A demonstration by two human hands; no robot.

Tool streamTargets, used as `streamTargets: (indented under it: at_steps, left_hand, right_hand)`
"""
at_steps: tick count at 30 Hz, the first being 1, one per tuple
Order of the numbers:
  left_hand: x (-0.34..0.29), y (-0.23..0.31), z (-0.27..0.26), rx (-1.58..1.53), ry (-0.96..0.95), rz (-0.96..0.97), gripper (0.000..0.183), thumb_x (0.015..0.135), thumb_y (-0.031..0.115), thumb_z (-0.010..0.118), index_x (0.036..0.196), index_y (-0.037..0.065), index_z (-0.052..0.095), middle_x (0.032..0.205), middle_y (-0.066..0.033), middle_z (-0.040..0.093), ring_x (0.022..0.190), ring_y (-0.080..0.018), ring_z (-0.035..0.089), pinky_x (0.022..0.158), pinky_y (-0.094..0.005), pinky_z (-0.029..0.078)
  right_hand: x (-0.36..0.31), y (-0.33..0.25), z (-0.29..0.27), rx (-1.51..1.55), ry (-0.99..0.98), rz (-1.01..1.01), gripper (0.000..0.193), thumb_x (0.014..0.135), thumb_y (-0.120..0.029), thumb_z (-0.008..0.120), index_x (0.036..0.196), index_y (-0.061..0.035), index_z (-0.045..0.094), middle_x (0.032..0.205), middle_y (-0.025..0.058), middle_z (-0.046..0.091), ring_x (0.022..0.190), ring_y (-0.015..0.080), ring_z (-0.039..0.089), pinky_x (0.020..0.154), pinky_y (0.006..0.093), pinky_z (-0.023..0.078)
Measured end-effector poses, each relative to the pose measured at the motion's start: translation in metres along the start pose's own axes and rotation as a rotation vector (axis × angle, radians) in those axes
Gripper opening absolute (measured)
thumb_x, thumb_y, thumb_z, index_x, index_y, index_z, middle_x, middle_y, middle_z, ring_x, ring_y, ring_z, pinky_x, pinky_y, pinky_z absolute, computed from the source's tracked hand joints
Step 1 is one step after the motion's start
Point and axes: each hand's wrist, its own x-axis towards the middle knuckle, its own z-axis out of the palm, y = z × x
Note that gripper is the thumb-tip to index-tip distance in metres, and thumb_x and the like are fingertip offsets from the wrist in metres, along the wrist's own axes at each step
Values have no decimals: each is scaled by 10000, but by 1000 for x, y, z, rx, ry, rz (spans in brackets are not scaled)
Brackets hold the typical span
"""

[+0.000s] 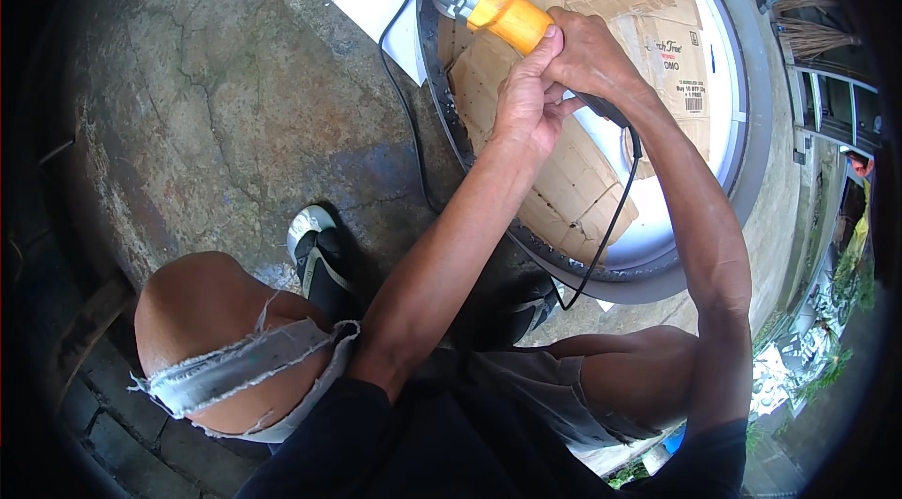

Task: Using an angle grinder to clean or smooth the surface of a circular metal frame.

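Observation:
Both hands are on a yellow and grey angle grinder (pixel 512 18) with a black rear handle. My right hand (pixel 599 57) wraps round its body from the right. My left hand (pixel 534 102) is closed against its underside, thumb along the yellow housing, close to the right fingers; part of its grip is hidden. The grinder's metal head lies over the left part of a large round grey rim (pixel 752 104); its disc cannot be made out, nor whether it touches the rim. Inside the rim, brown cardboard pieces (pixel 564 203) cover a white surface (pixel 648 226).
A black power cord (pixel 611 226) hangs from the grinder's back end and loops near my feet. Stained concrete floor (pixel 225 123) spreads to the left. White sheet material (pixel 381 6) sticks out beyond the rim. Brooms (pixel 813 34) and a metal ladder (pixel 836 104) lie at the right.

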Motion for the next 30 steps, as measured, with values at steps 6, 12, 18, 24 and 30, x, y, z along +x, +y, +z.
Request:
streamTargets:
  at_steps: [6, 12, 18, 24, 30]
  left_hand:
    - [0, -1, 1, -7, 7, -6, 623, 860, 378, 791, 1310, 43, 518, 1225, -128, 633, 1165, -272, 611, 1009, -555, 478]
    - [-4, -8, 1, -33, 4, 9, 635, 856, 364, 799, 1315, 34, 510, 1220, -126, 634, 1170, -266, 608, 1020, -555, 472]
    - [-7, -10, 1, -54, 1, 18, 650, 856, 366, 799, 1323, 26, 500, 1241, -131, 622, 1185, -271, 597, 1036, -553, 459]
    - [-8, -8, -2, -48, -13, 26, 685, 847, 388, 803, 1337, 27, 487, 1247, -137, 620, 1192, -278, 593, 1048, -553, 450]
    - [-9, -7, -1, -42, -2, 21, 685, 845, 394, 804, 1334, 31, 493, 1254, -142, 619, 1200, -282, 590, 1045, -555, 451]
  right_hand:
    - [2, 5, 1, 2, -19, -12, 338, 778, -233, 727, 1001, 3, 634, 933, 237, 696, 868, 370, 714, 759, 447, 550]
    - [-4, 5, -5, 26, -65, -62, 364, 716, -203, 730, 1001, 0, 633, 931, 232, 695, 858, 371, 711, 751, 452, 553]
    - [-6, 4, -6, 37, -80, -65, 371, 697, -192, 726, 999, 2, 633, 918, 235, 693, 859, 383, 708, 756, 457, 554]
    - [-8, -4, -7, 18, -74, -60, 351, 712, -192, 717, 988, 6, 629, 897, 249, 692, 874, 404, 708, 769, 475, 552]
    - [-7, -2, -6, 20, -66, -67, 360, 710, -194, 714, 997, 6, 630, 904, 255, 692, 858, 410, 709, 755, 478, 553]
